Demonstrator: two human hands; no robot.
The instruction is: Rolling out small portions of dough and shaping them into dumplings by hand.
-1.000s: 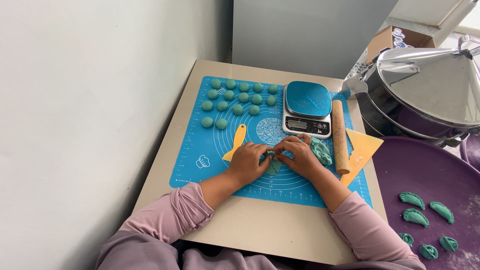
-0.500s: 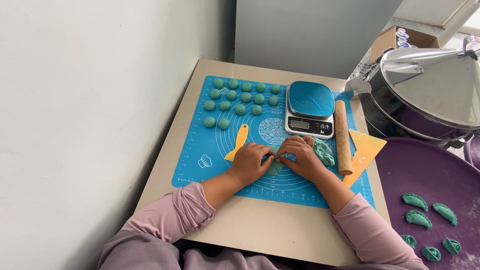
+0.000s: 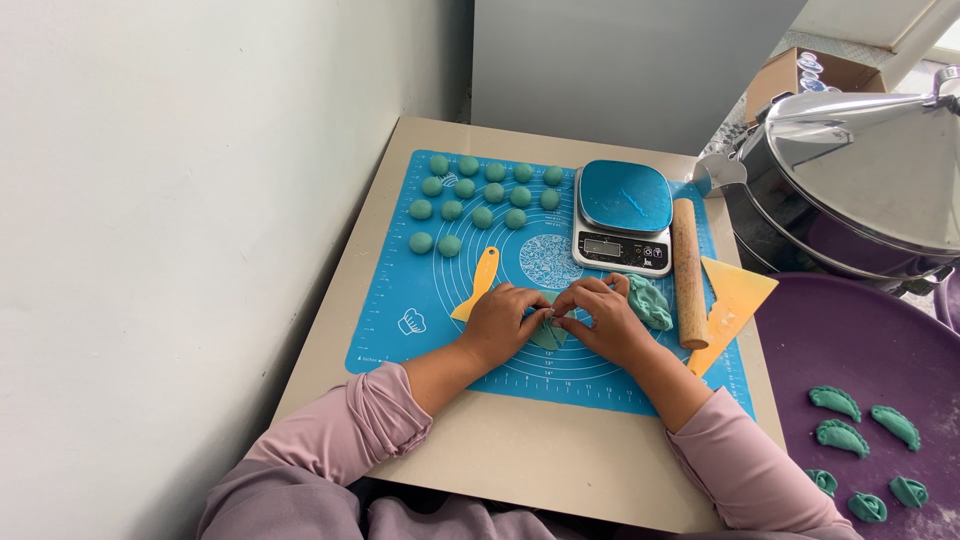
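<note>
Pinching a small teal dough piece (image 3: 548,334) between them, the left hand (image 3: 500,322) and the right hand (image 3: 598,318) are meeting fingertip to fingertip over the blue silicone mat (image 3: 420,290) on the bench (image 3: 480,455); both hands are closing narrowly on the dough, which is lying low on the mat's printed circles. Just beside the left hand a yellow scraper (image 3: 478,281) is lying, and a lump of teal dough (image 3: 650,302) is sitting against the right hand. Behind them a digital kitchen scale (image 3: 622,216) is standing beside a wooden rolling pin (image 3: 687,272), with rows of teal dough balls (image 3: 480,195) well apart to the far left. Folded teal dumplings (image 3: 860,440) are resting on a purple tray (image 3: 850,340) on the right.
</note>
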